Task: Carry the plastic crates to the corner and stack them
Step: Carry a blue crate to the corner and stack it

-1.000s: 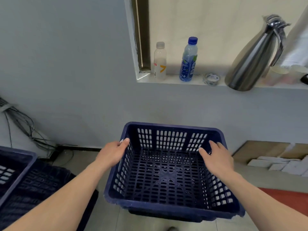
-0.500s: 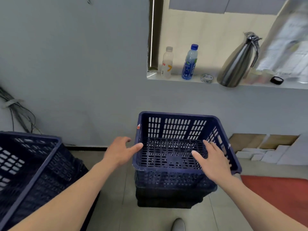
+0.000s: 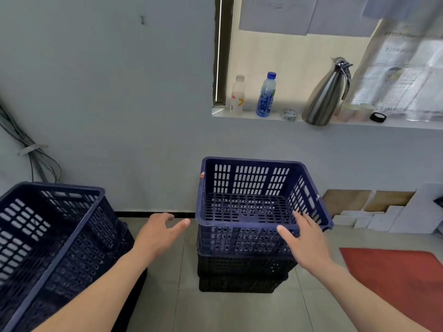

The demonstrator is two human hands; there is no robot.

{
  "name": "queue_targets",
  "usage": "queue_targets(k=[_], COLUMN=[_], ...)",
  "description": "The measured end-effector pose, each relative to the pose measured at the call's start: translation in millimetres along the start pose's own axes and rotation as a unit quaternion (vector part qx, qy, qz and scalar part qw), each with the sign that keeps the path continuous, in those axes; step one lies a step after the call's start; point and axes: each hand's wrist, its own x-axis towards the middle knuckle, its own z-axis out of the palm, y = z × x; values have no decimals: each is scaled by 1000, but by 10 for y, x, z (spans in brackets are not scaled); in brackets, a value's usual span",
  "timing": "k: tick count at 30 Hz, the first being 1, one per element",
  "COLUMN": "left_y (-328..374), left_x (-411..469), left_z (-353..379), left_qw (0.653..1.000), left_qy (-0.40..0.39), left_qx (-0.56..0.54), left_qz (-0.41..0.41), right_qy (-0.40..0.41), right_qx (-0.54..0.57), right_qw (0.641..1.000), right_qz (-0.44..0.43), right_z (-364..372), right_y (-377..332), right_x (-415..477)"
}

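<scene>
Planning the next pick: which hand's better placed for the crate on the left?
Left. The left hand is open and empty, in the gap beside the left crate. The right hand, also open, is across at the near rim of the stacked blue crate.

I see my top crate (image 3: 239, 239) navy blue with rows of slots, the lower crates (image 3: 239, 271) black and perforated, the left crate (image 3: 48, 248) the same slotted navy, and the mat (image 3: 395, 279) plain red.

Bare tiled floor (image 3: 167, 295) runs between the blue crate stack (image 3: 239, 240) at centre and a second crate stack (image 3: 55, 248) at lower left. The grey wall (image 3: 119, 116) closes off both behind; a red mat (image 3: 395, 279) lies lower right.
</scene>
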Motion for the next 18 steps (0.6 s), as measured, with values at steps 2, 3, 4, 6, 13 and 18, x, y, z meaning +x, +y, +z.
queue_targets(k=[2, 3, 4, 6, 13, 18], left_y=[-34, -37, -36, -1, 23, -51], left_x=[-137, -213, -288, -446, -886, -1109], left_z=[57, 90, 130, 214, 407, 429], left_qw=[1000, 1000, 999, 999, 998, 998], left_qy=[1, -1, -2, -3, -6, -2], left_qx=[4, 9, 13, 18, 36, 46], left_qz=[-16, -25, -30, -35, -47, -51], right_qy=[-4, -7, -10, -14, -33, -48], right_qx=[1, 1, 1, 0, 3, 11], right_qw=[1000, 1000, 1000, 1000, 999, 999], right_qz=[1, 1, -1, -3, 8, 9], right_z=[-21, -37, -48, -88, -164, -190], right_y=[84, 134, 198, 322, 698, 774], right_x=[-98, -153, -208, -319, -575, -740])
